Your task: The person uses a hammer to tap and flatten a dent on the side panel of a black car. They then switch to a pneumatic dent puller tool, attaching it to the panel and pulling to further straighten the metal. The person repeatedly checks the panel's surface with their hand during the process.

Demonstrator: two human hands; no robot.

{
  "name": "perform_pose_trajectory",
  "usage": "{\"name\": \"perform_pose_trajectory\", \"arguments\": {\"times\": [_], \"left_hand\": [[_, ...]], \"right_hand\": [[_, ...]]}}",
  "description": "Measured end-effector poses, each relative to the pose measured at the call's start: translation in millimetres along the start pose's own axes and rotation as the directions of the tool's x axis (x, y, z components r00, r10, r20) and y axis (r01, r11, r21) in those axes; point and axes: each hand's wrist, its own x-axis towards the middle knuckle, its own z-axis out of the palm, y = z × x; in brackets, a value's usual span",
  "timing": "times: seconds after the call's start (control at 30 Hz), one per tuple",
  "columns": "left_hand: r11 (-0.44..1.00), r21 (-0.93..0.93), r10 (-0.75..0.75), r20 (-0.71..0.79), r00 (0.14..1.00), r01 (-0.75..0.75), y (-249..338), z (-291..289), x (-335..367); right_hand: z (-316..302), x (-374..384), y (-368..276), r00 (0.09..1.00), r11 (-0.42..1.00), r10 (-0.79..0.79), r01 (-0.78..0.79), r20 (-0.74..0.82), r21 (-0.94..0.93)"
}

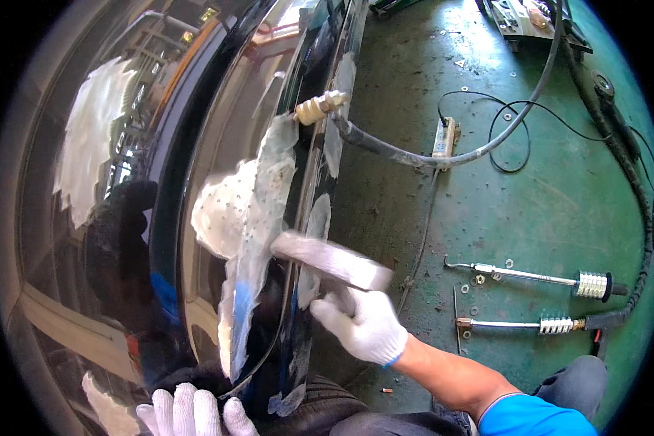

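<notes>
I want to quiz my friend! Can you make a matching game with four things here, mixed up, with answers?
1. hammer
2. power strip
3. cable's ridged end
4. left hand

A. yellowish, at the dark panel
B. on the green floor
C. gloved, at the picture's bottom edge
D. in the right hand

Pairs: 1-D, 2-B, 3-A, 4-C

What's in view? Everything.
car: 1, black, left
floor: 1, green, right
bare patches: several, pale, on car
hammer: 1, grey, over car edge
connector: 1, brass, car edge
thick cable: 1, grey, upper middle
thin cable: 1, black, floor
power strip: 1, cream, floor
hose: 1, black, right
slide hammers: 2, silver, floor
washers: several, silver, floor
tray: 1, pale, top
legs: 2, dark, bottom
left hand: 1, white-gloved, bottom
right hand: 1, white-gloved, on hammer
</notes>
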Motion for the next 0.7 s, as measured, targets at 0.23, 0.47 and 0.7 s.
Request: {"name": "perform_pose_trajectory", "arguments": {"times": [0.23, 0.47, 0.7], "left_hand": [[0.98, -0.196, -0.072, -0.248, 0.966, 0.022, 24, -6, 37], [0.985, -0.174, -0.032, -0.223, 0.974, -0.007, 26, -11, 46], [0.986, -0.167, -0.041, -0.221, 0.974, 0.004, 28, -14, 46]], "right_hand": [[-2, -2, 1, 0.987, 0.979, -0.149, 0.156, -0.061, 0.13], [-10, 2, -19, 0.939, 0.971, -0.155, 0.202, -0.307, 0.128], [-19, 3, -16, 0.936, 0.958, -0.108, 0.188, -0.336, 0.216]]}}
